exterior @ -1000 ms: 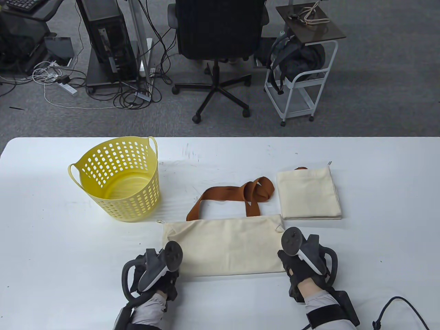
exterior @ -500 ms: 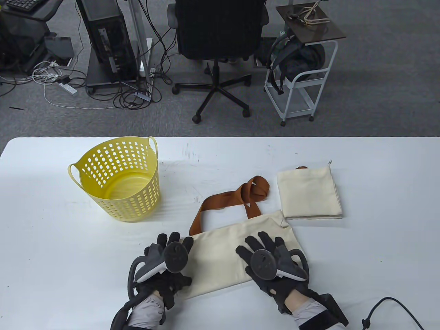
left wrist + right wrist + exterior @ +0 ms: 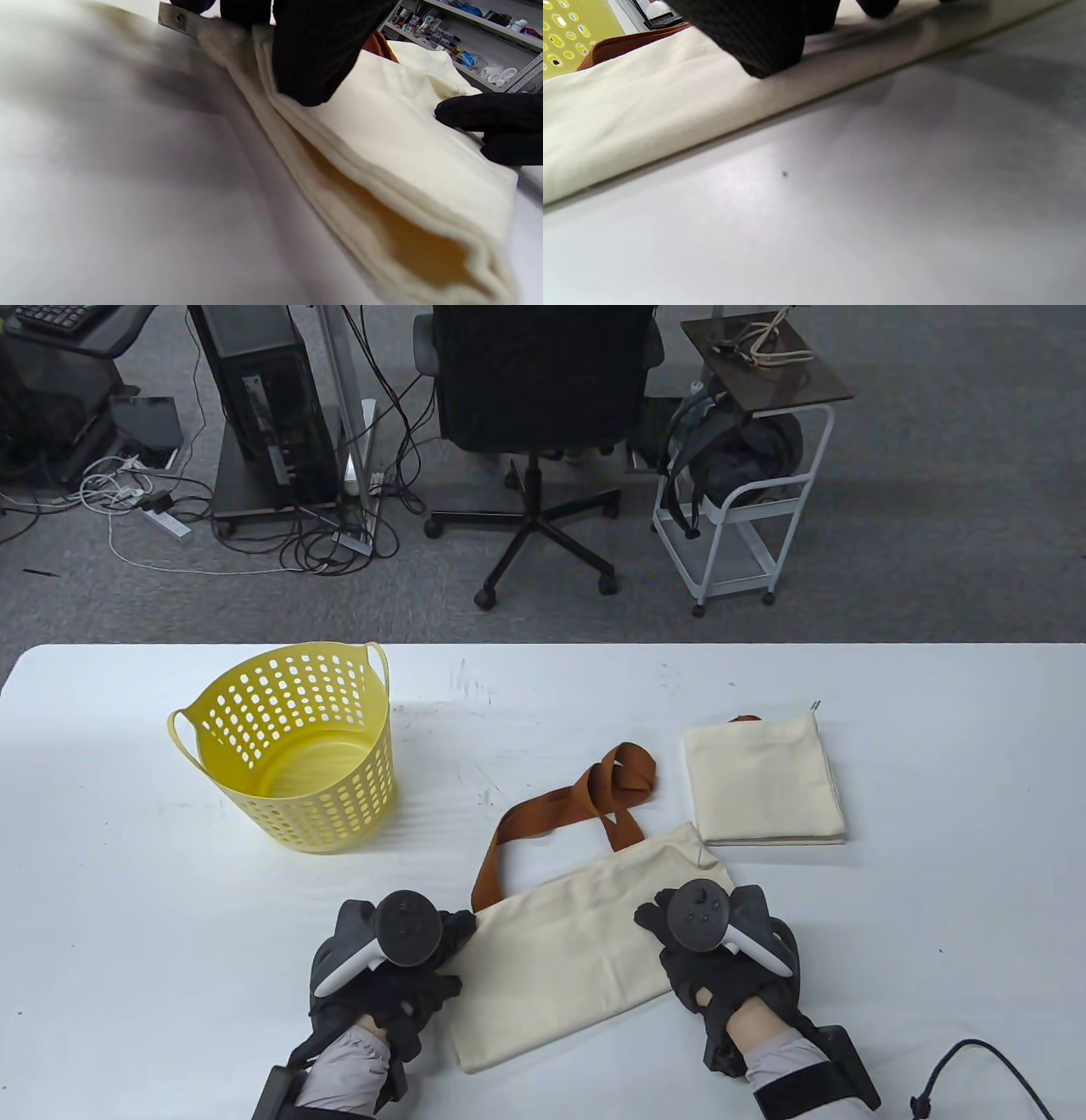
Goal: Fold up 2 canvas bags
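Half-folded canvas bag [image 3: 585, 933] sat tilted at table's 6 o'clock. Left hand [image 3: 386, 963] pinched its 9 o'clock edge, right hand [image 3: 721, 954] pressed 3 o'clock edge. Fabric looked soft, floppy, light; best grabbed at corners.

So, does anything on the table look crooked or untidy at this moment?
Yes. The half-folded canvas bag between the left hand and right hand lies slanted to the table edge, while the folded bag sits nearly square. Its brown straps sprawl twisted beyond the top edge, not tucked in.
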`<act>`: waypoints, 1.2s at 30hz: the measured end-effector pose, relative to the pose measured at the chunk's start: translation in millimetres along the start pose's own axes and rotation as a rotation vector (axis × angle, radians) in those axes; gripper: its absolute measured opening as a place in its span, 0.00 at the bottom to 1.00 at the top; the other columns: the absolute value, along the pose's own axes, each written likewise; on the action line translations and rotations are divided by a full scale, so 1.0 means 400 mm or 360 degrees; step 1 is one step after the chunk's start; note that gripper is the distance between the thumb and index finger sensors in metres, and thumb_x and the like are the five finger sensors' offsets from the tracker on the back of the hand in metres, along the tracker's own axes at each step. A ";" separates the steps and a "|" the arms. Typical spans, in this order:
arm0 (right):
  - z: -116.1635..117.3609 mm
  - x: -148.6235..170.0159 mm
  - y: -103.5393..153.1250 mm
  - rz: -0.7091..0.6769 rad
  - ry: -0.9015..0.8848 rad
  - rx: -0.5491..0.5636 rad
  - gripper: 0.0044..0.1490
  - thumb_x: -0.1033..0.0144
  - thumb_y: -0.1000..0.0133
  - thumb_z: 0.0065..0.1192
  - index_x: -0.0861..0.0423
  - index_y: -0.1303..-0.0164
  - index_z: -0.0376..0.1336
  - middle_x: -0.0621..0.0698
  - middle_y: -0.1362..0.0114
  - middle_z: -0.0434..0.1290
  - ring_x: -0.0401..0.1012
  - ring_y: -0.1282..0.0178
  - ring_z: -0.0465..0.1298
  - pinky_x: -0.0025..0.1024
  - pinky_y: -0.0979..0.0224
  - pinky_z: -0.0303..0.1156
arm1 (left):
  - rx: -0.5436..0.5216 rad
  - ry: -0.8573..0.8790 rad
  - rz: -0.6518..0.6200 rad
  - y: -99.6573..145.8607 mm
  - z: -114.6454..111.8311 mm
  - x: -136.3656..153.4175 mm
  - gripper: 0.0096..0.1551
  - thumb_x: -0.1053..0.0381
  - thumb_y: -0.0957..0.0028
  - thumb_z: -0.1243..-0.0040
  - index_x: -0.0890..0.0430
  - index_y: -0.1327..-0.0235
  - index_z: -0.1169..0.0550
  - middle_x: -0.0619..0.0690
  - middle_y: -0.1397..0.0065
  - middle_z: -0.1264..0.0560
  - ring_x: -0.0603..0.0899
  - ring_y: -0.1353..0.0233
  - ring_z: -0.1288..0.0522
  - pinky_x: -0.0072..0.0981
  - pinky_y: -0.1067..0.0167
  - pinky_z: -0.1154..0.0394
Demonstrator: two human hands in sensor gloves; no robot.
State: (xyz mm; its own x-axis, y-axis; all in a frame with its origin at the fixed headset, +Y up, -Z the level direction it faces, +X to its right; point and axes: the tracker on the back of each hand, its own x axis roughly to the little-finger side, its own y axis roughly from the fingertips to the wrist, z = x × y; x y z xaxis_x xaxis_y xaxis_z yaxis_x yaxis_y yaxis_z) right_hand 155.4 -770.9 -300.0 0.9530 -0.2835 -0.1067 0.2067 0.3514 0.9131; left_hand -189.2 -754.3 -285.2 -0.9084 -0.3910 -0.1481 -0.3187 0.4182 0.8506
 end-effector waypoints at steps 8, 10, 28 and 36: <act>-0.014 -0.053 -0.018 0.0042 0.0156 0.0107 0.34 0.65 0.46 0.66 0.50 0.27 0.61 0.57 0.22 0.60 0.62 0.23 0.59 0.64 0.27 0.57 | -0.0048 -0.0037 0.0020 -0.001 -0.002 -0.007 0.40 0.57 0.42 0.27 0.49 0.19 0.34 0.54 0.16 0.35 0.65 0.15 0.49 0.77 0.28 0.51; -0.025 -0.077 -0.032 0.0085 0.0258 0.0053 0.33 0.65 0.46 0.67 0.52 0.29 0.61 0.58 0.23 0.61 0.62 0.25 0.62 0.64 0.28 0.59 | -0.0049 -0.0068 0.0031 -0.002 -0.002 -0.011 0.40 0.57 0.42 0.27 0.49 0.19 0.34 0.55 0.16 0.35 0.65 0.15 0.48 0.78 0.28 0.51; -0.093 -0.384 -0.384 0.0104 0.0170 -0.0149 0.31 0.71 0.45 0.61 0.54 0.28 0.63 0.58 0.22 0.61 0.61 0.26 0.62 0.63 0.28 0.61 | -0.0026 -0.0180 0.0048 -0.007 -0.004 -0.026 0.41 0.61 0.44 0.26 0.49 0.19 0.34 0.54 0.16 0.35 0.66 0.15 0.47 0.79 0.29 0.51; -0.080 -0.352 -0.484 0.0321 0.0070 -0.0002 0.37 0.66 0.42 0.51 0.35 0.23 0.47 0.45 0.15 0.43 0.50 0.28 0.51 0.53 0.25 0.53 | 0.0006 -0.0204 0.0030 -0.007 -0.006 -0.028 0.42 0.60 0.43 0.26 0.49 0.18 0.35 0.54 0.15 0.37 0.67 0.15 0.49 0.80 0.29 0.52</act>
State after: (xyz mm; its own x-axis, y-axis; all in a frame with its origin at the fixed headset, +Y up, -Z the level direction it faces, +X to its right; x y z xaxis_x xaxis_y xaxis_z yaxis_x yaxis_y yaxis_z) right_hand -11.8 -770.5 -474.5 0.9839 -0.1679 0.0610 0.0111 0.3985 0.9171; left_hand -177.5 -752.9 -284.7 -0.9412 -0.2750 -0.1960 -0.3024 0.4277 0.8519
